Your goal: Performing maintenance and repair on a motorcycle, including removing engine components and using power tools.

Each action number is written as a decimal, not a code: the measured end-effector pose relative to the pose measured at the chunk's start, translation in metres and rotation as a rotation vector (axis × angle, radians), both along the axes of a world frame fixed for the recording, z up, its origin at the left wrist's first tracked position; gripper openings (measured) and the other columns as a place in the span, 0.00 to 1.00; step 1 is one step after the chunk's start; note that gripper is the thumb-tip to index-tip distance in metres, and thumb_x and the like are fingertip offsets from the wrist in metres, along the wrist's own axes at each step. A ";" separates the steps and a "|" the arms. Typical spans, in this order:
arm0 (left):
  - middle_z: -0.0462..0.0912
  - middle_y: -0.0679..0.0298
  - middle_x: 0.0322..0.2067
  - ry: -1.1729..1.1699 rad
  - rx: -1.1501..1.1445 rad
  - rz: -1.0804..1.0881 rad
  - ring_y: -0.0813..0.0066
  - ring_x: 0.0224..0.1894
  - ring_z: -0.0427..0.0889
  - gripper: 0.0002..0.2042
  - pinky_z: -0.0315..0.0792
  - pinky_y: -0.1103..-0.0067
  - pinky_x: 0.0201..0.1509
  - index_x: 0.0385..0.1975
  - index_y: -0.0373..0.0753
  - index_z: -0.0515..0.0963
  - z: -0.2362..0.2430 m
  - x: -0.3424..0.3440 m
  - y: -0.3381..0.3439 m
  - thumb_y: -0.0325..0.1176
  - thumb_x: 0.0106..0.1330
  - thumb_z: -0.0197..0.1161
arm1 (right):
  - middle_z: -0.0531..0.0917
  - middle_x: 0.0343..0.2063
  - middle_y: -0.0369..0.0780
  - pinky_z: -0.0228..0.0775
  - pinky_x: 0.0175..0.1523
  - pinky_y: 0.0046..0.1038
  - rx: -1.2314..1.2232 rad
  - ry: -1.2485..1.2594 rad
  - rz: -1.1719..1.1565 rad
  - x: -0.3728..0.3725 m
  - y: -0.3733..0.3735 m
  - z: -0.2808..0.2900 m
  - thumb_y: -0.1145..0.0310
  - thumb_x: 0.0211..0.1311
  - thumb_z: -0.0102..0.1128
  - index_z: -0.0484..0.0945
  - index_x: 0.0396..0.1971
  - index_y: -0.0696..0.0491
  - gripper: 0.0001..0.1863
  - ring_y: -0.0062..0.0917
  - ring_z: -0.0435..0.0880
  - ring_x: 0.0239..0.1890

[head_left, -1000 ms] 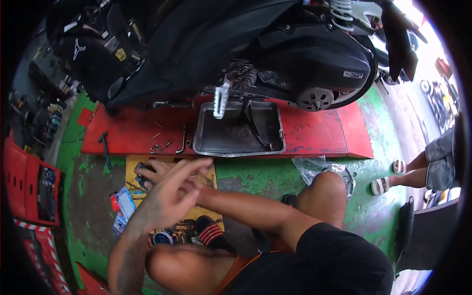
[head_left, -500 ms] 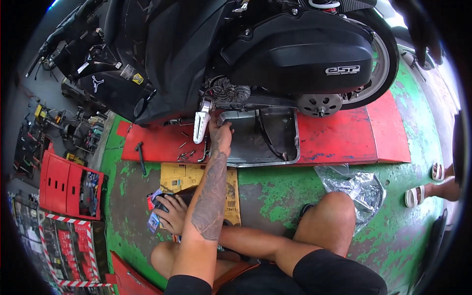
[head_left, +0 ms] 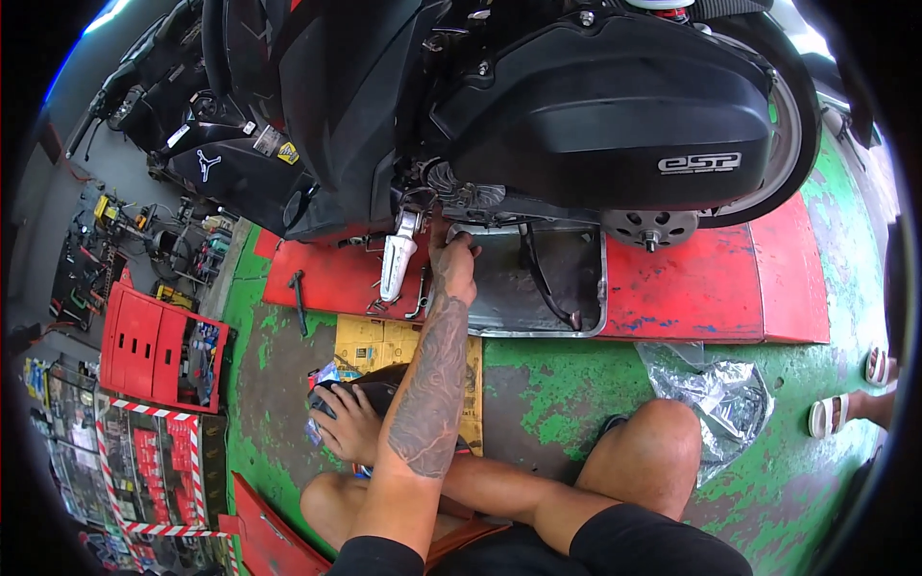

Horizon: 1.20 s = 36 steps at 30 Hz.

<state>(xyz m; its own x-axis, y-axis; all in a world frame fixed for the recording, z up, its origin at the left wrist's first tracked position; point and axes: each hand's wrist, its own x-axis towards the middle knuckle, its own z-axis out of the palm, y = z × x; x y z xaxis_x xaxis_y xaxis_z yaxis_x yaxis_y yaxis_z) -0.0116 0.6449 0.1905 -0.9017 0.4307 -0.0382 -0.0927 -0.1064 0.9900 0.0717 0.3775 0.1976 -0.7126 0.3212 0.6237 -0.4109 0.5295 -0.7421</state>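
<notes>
A black scooter (head_left: 595, 125) stands over a red platform, its engine (head_left: 466, 192) showing beneath the body. My left hand (head_left: 456, 264) reaches up to the engine's underside, beside the silver foot peg (head_left: 399, 259) and over the left end of a metal tray (head_left: 499, 298). Its fingers are bent, one pointing upward; whatever they hold is hidden. Crossing under the left forearm, my right arm reaches left. My right hand (head_left: 348, 422) lies with fingers spread on a dark object (head_left: 384, 384) on flattened yellow cardboard (head_left: 469, 384); that object's kind is unclear.
The red platform (head_left: 682, 288) carries the tray, a wrench (head_left: 420, 298) and small bolts. A hammer (head_left: 300, 300) lies at its left edge. Clear plastic wrapping (head_left: 725, 403) rests right of my knee. A red tool cabinet (head_left: 158, 346) stands left; another person's sandalled foot (head_left: 834, 413) is at right.
My left hand has moved up and slightly right, from the tray's edge to the engine's underside. My right hand stays on the dark object. The whole view has shifted slightly.
</notes>
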 end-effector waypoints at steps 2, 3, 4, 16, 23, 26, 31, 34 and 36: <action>0.77 0.72 0.43 -0.150 0.129 -0.002 0.79 0.41 0.75 0.28 0.75 0.72 0.42 0.58 0.55 0.70 0.001 0.000 0.003 0.18 0.59 0.55 | 0.68 0.63 0.47 0.55 0.65 0.59 -0.027 0.015 0.002 -0.001 0.006 0.003 0.59 0.62 0.56 0.77 0.52 0.48 0.19 0.46 0.66 0.63; 0.77 0.72 0.43 -0.142 0.131 0.006 0.79 0.41 0.75 0.28 0.75 0.72 0.42 0.58 0.55 0.70 0.008 0.002 0.003 0.18 0.59 0.55 | 0.68 0.63 0.47 0.55 0.65 0.59 -0.025 0.022 0.011 -0.002 0.007 0.007 0.59 0.62 0.56 0.77 0.52 0.48 0.19 0.46 0.66 0.63; 0.76 0.73 0.41 -0.190 0.181 0.019 0.79 0.40 0.75 0.26 0.75 0.69 0.45 0.54 0.54 0.71 0.014 0.010 0.010 0.17 0.58 0.54 | 0.67 0.63 0.48 0.55 0.65 0.59 -0.020 0.008 0.003 -0.003 0.013 0.005 0.59 0.63 0.55 0.77 0.52 0.48 0.19 0.46 0.66 0.63; 0.71 0.68 0.52 -0.129 0.057 0.053 0.77 0.46 0.71 0.34 0.73 0.72 0.46 0.67 0.59 0.60 0.016 0.017 0.040 0.25 0.60 0.55 | 0.66 0.63 0.50 0.57 0.63 0.59 -0.031 0.010 -0.013 -0.011 0.038 0.008 0.59 0.63 0.55 0.76 0.51 0.50 0.19 0.50 0.67 0.62; 0.60 0.48 0.63 0.340 -0.474 0.250 0.57 0.62 0.67 0.41 0.68 0.68 0.59 0.75 0.47 0.45 -0.017 0.007 0.032 0.32 0.64 0.59 | 0.67 0.62 0.50 0.57 0.63 0.57 -0.022 0.014 -0.021 -0.013 0.043 0.009 0.60 0.62 0.55 0.76 0.51 0.52 0.19 0.49 0.67 0.62; 0.50 0.29 0.61 0.516 -0.347 0.162 0.36 0.62 0.64 0.45 0.60 0.62 0.67 0.75 0.43 0.43 -0.011 0.008 0.030 0.25 0.55 0.59 | 0.67 0.62 0.50 0.58 0.63 0.56 -0.021 0.010 -0.013 -0.015 0.043 0.012 0.60 0.62 0.55 0.76 0.51 0.52 0.19 0.49 0.67 0.62; 0.45 0.33 0.65 0.657 -0.602 0.142 0.39 0.67 0.61 0.45 0.59 0.63 0.70 0.75 0.45 0.42 -0.005 0.013 0.013 0.26 0.58 0.61 | 0.69 0.60 0.49 0.59 0.64 0.50 -0.010 0.022 -0.037 -0.013 0.042 0.015 0.61 0.63 0.56 0.75 0.52 0.50 0.18 0.47 0.68 0.60; 0.43 0.33 0.66 0.613 -0.623 0.192 0.36 0.67 0.59 0.44 0.59 0.63 0.70 0.75 0.46 0.43 0.001 0.017 0.015 0.25 0.58 0.59 | 0.69 0.60 0.50 0.59 0.64 0.50 -0.001 0.020 -0.049 -0.013 0.041 0.015 0.61 0.63 0.56 0.75 0.51 0.50 0.18 0.47 0.69 0.60; 0.41 0.32 0.66 0.588 -0.690 0.164 0.35 0.68 0.57 0.44 0.59 0.63 0.70 0.75 0.46 0.44 0.006 0.018 0.015 0.26 0.58 0.60 | 0.69 0.59 0.50 0.59 0.63 0.51 -0.008 0.034 -0.043 -0.014 0.039 0.015 0.62 0.63 0.56 0.75 0.51 0.50 0.18 0.47 0.69 0.59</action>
<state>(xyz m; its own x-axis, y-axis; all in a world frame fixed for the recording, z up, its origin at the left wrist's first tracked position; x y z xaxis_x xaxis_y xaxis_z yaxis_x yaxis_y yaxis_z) 0.0064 0.6598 0.1966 -0.9052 0.3476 0.2446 0.4093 0.5575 0.7223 0.0580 0.4163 0.2131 -0.6768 0.3557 0.6445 -0.4129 0.5414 -0.7324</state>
